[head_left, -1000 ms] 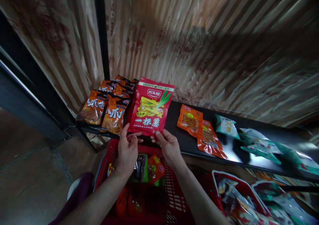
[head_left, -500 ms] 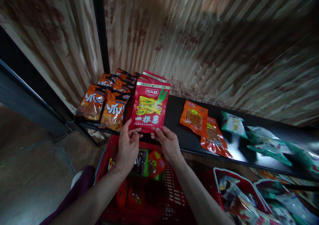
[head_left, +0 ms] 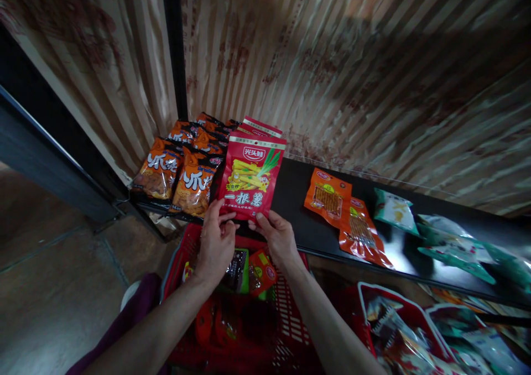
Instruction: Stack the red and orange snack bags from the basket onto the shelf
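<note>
A red snack bag (head_left: 253, 170) with yellow sticks and a green onion printed on it leans upright, facing me, above the dark shelf (head_left: 293, 214). My left hand (head_left: 215, 245) is closed at its lower left corner. At the lower right corner, my right hand (head_left: 281, 239) pinches it, thumb in front and fingers behind. Another red bag (head_left: 267, 129) shows its top edge just behind. Several orange and black snack bags (head_left: 193, 184) stand in rows to the left. Whether the held bag's bottom touches the shelf I cannot tell.
Below my hands is a red shopping basket (head_left: 292, 308) with several packets inside. Two orange packets (head_left: 327, 195) and several green and white bags (head_left: 396, 212) lie farther right on the shelf. Another red basket (head_left: 363, 303) of bags stands lower right. Pleated curtain (head_left: 332, 87) hangs behind.
The view has shifted slightly, so the shelf goods appear a little farther right. Both hands keep hold of the red snack bag, which has hardly moved.
</note>
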Available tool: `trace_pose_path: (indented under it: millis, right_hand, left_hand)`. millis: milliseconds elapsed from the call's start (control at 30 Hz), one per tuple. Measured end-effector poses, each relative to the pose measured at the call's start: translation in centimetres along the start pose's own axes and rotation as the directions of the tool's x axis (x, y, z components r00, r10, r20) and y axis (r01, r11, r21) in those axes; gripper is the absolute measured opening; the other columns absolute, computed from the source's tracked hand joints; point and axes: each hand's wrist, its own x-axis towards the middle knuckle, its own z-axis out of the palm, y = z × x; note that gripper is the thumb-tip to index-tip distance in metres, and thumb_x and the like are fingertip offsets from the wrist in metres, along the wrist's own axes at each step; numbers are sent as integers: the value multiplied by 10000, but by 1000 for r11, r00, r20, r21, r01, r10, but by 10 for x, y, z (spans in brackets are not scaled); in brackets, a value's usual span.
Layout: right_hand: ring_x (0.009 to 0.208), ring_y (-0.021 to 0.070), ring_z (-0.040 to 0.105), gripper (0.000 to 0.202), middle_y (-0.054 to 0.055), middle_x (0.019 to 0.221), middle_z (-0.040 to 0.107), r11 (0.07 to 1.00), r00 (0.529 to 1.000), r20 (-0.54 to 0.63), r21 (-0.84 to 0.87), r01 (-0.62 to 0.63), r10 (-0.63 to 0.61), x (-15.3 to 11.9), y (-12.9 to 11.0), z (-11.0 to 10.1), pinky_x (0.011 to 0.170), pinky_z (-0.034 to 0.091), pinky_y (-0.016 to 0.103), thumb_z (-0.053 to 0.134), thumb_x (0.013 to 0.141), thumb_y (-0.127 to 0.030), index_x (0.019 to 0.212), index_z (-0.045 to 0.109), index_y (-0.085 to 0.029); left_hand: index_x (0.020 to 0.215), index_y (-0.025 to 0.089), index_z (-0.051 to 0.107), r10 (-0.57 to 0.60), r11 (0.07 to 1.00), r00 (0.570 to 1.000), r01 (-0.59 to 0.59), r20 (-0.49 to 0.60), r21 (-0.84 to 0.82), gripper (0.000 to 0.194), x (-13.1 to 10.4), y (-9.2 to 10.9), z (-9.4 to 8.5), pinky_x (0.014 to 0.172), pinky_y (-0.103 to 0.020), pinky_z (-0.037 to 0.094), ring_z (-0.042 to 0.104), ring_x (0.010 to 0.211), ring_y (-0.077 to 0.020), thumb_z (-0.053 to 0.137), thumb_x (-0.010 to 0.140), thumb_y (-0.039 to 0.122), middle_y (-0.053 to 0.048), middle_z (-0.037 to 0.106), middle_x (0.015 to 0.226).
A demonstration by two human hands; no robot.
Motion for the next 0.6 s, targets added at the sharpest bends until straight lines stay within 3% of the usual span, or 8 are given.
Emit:
trace_pose_path:
  millis: [600]
  right_hand:
    - [602,160,629,397,13,694,672,982,1000,25,-186,-10,15,1,-3,0,604,560,309,746,611,-493,790,640,-155]
  left_hand:
    - [1241,199,429,74,995,997,-74,-1,60,461,-3,-3,0,782,-304,568,617,983,-142,434,799,70,-122,383,1337]
